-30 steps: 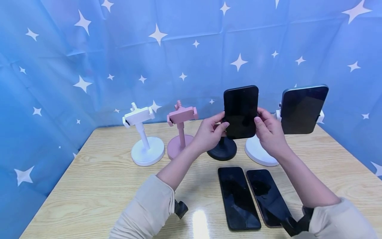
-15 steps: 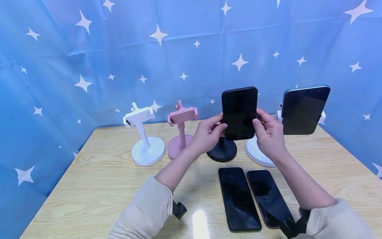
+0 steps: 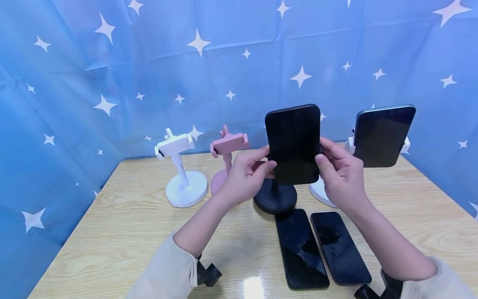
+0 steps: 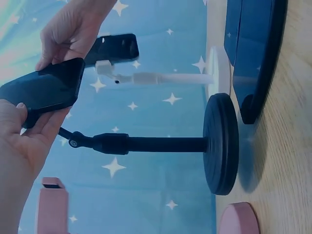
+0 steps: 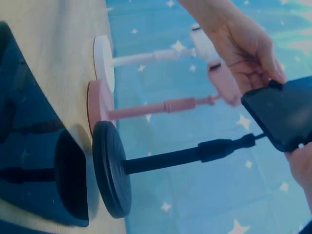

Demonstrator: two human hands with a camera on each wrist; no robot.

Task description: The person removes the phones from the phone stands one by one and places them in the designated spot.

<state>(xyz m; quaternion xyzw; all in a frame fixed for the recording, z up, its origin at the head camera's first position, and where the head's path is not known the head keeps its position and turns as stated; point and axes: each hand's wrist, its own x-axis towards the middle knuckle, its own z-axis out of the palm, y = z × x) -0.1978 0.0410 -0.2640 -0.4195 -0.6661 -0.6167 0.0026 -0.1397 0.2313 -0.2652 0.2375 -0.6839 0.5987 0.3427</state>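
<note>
A black smartphone (image 3: pixel 293 143) sits upright in the clamp of a black phone stand (image 3: pixel 275 197). My left hand (image 3: pixel 249 172) pinches its left side at the clamp, thumb in front and fingers behind. On the opposite side, my right hand (image 3: pixel 341 172) pinches the phone's right edge at the clamp in the same manner. The stand's round base (image 4: pixel 222 144) overlaps the top of a flat phone in the head view, and a shadow lies beside it in the left wrist view. Most of the clamp is hidden behind the phone.
Two black phones (image 3: pixel 301 249) (image 3: pixel 340 248) lie face up on the wooden table (image 3: pixel 112 232). A white stand (image 3: pixel 181 166) and a pink stand (image 3: pixel 228 145) have unfilled clamps. At right, another white stand (image 3: pixel 320 192) bears a phone (image 3: pixel 384 135). A starry blue curtain hangs behind.
Both hands have brought the black stand with its phone nearer to me and slightly left. Its base now overlaps the flat phone's upper end in the head view.
</note>
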